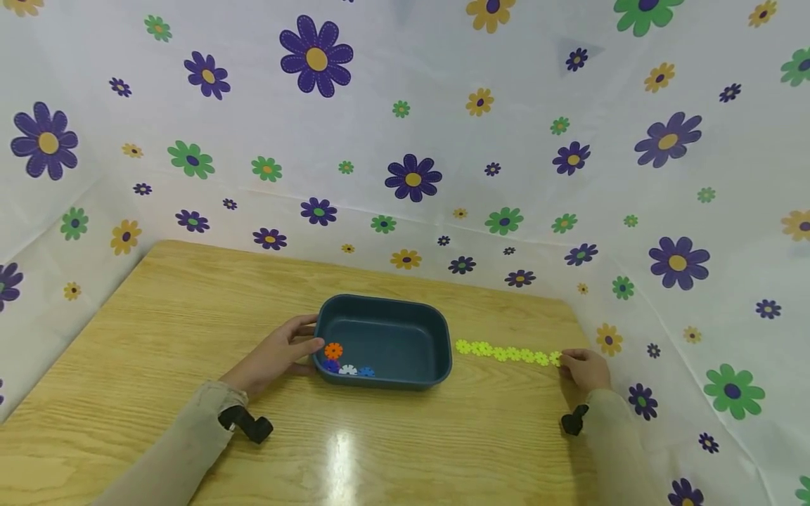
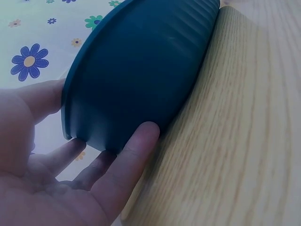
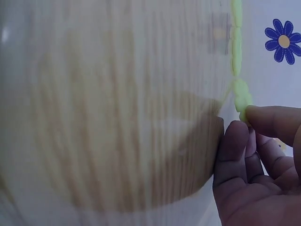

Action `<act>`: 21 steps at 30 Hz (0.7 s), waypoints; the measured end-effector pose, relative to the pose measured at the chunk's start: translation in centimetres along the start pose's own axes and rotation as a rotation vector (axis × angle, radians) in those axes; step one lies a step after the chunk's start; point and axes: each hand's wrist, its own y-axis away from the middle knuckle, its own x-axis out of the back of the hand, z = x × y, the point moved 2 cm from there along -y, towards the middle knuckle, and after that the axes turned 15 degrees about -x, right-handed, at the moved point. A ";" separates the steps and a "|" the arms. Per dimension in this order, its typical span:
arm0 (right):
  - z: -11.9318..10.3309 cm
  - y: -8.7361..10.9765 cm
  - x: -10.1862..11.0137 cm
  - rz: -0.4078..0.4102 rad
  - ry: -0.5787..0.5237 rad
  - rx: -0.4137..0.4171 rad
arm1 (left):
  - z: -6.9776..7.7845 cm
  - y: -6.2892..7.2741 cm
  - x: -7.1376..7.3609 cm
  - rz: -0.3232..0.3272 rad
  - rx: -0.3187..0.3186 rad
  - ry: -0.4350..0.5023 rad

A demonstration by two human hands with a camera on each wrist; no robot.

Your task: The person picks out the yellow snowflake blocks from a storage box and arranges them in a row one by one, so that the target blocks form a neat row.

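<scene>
A dark blue-green plastic basin (image 1: 392, 346) stands mid-table. My left hand (image 1: 285, 355) grips its left end, thumb over the rim and fingers against the outside wall, as the left wrist view also shows. Inside, near the left front corner, lie an orange snowflake disc (image 1: 333, 351), a dark blue one (image 1: 330, 366), a white one (image 1: 347, 370) and a lighter blue one (image 1: 366, 372). Right of the basin, a row of several yellow-green snowflake discs (image 1: 500, 353) extends along the table. My right hand (image 1: 587, 369) pinches the disc at its right end between thumb and finger.
The wooden table (image 1: 209, 309) meets a white flower-printed cloth (image 1: 354, 140) at the back and sides. Its right edge runs close by the right hand. A black wrist camera (image 1: 249, 424) sits on the left wrist, another (image 1: 574, 420) on the right.
</scene>
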 end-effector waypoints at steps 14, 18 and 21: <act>-0.6 0.1 -0.4 0.032 0.071 -0.014 | 0.1 -0.4 -0.1 -0.004 -0.003 -0.035; -0.9 0.3 -0.3 0.007 0.085 0.006 | 0.1 -0.5 0.0 0.016 0.006 -0.051; -1.2 0.5 -0.2 -0.021 0.074 0.010 | 0.1 -0.6 0.2 0.028 0.014 -0.063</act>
